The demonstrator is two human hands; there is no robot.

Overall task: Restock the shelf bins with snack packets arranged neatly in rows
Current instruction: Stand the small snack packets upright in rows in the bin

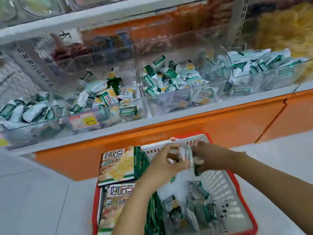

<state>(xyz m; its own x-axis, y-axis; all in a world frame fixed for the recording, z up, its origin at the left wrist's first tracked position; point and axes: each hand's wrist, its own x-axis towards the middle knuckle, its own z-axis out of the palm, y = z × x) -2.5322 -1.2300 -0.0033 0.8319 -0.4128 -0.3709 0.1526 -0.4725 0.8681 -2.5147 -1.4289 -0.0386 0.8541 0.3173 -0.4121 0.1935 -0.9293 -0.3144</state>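
**Head view, restocking at a snack shelf.** In the lower centre of the frame the left hand (162, 165) and the right hand (210, 158) met above the far end of a white basket (220, 184) with a red rim. Both hands had curled fingers, and each pinched one side of a small white snack packet (185, 154). The packet was held clear of the basket floor. Its long axis ran roughly top to bottom in the frame, with the upper end toward the shelf. It was crumpled and blurred, so its printed face could not be told. A thin bracelet (237, 160) circled the right wrist.

In the basket, two large flat packs (118, 165) lay along the left side, one behind the other, with their lettering upright to the viewer. Loose small packets (199, 192) lay at mixed angles on the basket floor, lower right of centre.

Across the middle of the frame stood a row of clear shelf bins (211, 92) on a ledge above an orange base (169, 128). The bins held green-and-white packets (172, 77) in jumbled heaps, pointing every way, not in rows. A price label (83, 120) was fixed to the front of the bin left of centre.
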